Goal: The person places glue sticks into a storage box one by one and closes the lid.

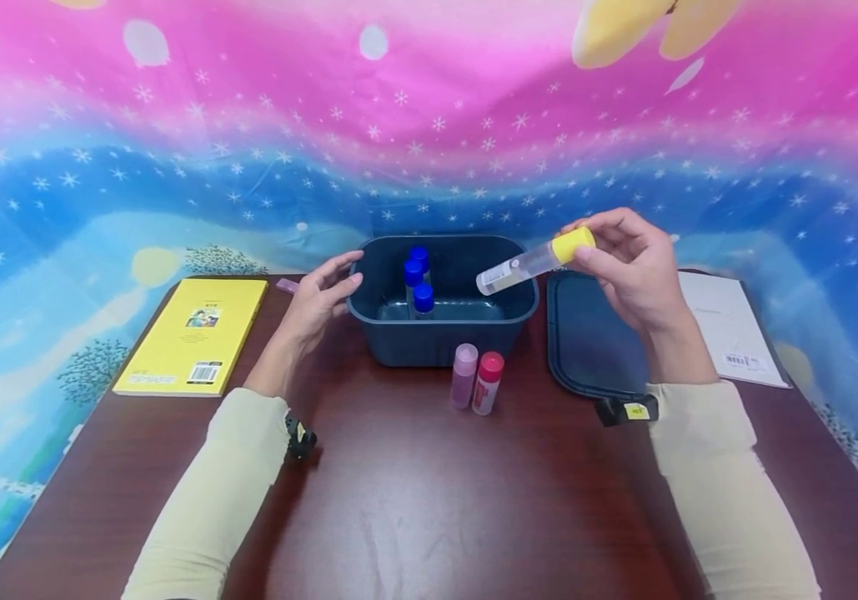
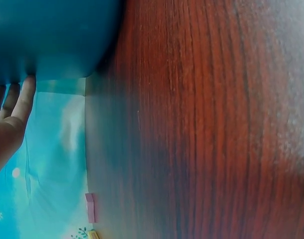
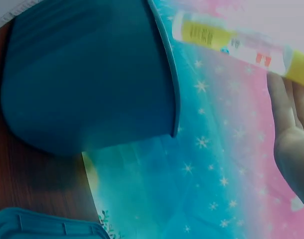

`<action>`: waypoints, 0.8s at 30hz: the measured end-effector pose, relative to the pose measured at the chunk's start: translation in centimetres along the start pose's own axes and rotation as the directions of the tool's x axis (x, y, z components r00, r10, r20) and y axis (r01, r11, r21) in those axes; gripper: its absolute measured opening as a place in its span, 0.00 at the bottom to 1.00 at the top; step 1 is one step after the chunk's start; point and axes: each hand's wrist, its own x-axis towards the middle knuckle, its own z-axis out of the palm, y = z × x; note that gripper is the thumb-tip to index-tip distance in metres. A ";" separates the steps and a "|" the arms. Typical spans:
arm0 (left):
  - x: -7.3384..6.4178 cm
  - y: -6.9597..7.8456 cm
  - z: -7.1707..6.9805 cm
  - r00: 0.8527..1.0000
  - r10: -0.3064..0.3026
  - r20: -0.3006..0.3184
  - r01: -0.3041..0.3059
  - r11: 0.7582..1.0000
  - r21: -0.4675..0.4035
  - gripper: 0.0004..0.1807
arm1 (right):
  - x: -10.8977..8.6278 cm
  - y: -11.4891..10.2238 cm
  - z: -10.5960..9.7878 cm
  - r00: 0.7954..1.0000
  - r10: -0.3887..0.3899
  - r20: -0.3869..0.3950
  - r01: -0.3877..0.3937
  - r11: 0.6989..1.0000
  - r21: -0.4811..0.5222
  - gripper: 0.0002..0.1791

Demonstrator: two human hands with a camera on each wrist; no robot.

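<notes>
A dark blue-grey bin [image 1: 439, 337] stands at the back middle of the table. My left hand [image 1: 314, 302] rests at its left side, fingers fairly straight with their tips on the outer wall, as the left wrist view also shows. My right hand [image 1: 642, 267] pinches a clear glue stick [image 1: 526, 268] by its yellow cap, tilted over the bin's right half. Three blue-capped glue sticks [image 1: 423, 298] stand inside the bin on the left. In front of it, a pink-capped glue stick [image 1: 464, 375] and a red-capped glue stick [image 1: 487, 385] stand upright side by side.
A dark lid [image 1: 586, 333] lies right of the bin, partly under my right forearm. Beyond it is a white booklet [image 1: 732, 329]. On the left lies a yellow book [image 1: 192, 337], with a small pink piece [image 1: 288, 286] near the back edge. A patterned cloth [image 1: 429, 150] hangs behind.
</notes>
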 end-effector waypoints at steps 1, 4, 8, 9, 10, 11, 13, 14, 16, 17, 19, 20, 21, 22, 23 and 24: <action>0.0 0.0 0.0 1.000 -0.001 0.001 0.001 1.000 -0.002 0.30 | 0.2 0.1 0.3 1.000 0.006 -0.027 -0.007 1.000 -0.011 0.12; 0.0 0.0 0.0 1.000 -0.003 -0.001 0.003 1.000 -0.001 0.30 | 0.8 0.6 1.0 0.996 0.020 -0.083 -0.021 1.000 -0.006 0.11; 0.0 0.1 0.0 1.000 -0.004 0.001 0.004 1.000 0.007 0.30 | 1.4 1.3 1.7 0.993 0.042 -0.108 -0.042 0.999 0.004 0.12; 0.0 0.1 0.0 1.000 -0.005 0.002 0.005 1.000 0.008 0.30 | 1.5 1.5 1.8 0.993 0.049 -0.107 -0.049 0.999 0.001 0.12; 0.0 0.1 0.1 1.000 -0.005 0.004 0.005 1.000 0.007 0.30 | 1.5 1.6 1.9 0.993 0.053 -0.109 -0.054 0.998 -0.012 0.12; 0.0 0.1 0.1 1.000 -0.006 0.005 0.006 1.000 0.008 0.30 | 1.5 1.8 1.9 0.992 0.059 -0.111 -0.063 0.998 -0.031 0.12; 0.0 0.1 0.1 1.000 -0.007 0.008 0.007 1.000 0.008 0.30 | 1.6 2.0 2.0 0.991 0.071 -0.113 -0.079 0.995 -0.066 0.12; -0.1 0.1 0.1 1.000 -0.005 0.009 0.005 1.000 0.006 0.30 | 1.7 2.2 2.1 0.990 0.077 -0.115 -0.087 0.992 -0.090 0.13; 0.0 0.1 0.1 1.000 -0.002 0.012 0.002 1.000 0.004 0.30 | 1.8 2.4 2.2 0.988 0.094 -0.120 -0.109 0.986 -0.129 0.14; 0.0 0.1 0.1 1.000 -0.001 0.014 0.001 1.000 0.003 0.30 | 1.9 2.5 2.2 0.987 0.103 -0.121 -0.120 0.982 -0.144 0.15; 0.0 0.1 0.0 1.000 0.003 0.015 -0.003 1.000 0.003 0.30 | 2.1 2.8 2.4 0.984 0.123 -0.126 -0.145 0.973 -0.179 0.16; 0.0 0.1 0.0 1.000 0.004 0.015 -0.004 1.000 0.002 0.30 | 2.2 2.9 2.5 0.983 0.133 -0.127 -0.156 0.969 -0.192 0.16; 0.0 0.1 0.0 1.000 0.003 0.014 -0.003 1.000 0.004 0.30 | 2.2 3.1 2.5 0.981 0.143 -0.130 -0.167 0.965 -0.200 0.16; 0.0 0.1 0.0 1.000 0.002 0.012 -0.002 1.000 0.006 0.30 | 2.3 3.2 2.6 0.980 0.154 -0.128 -0.178 0.962 -0.206 0.16; 0.0 0.0 0.0 1.000 0.001 0.012 -0.001 1.000 0.007 0.30 | 2.3 3.4 2.7 0.979 0.160 -0.129 -0.186 0.958 -0.217 0.16; 0.0 0.0 0.0 1.000 0.000 0.012 -0.001 1.000 0.007 0.30 | 2.4 3.6 2.8 0.977 0.167 -0.130 -0.194 0.954 -0.230 0.16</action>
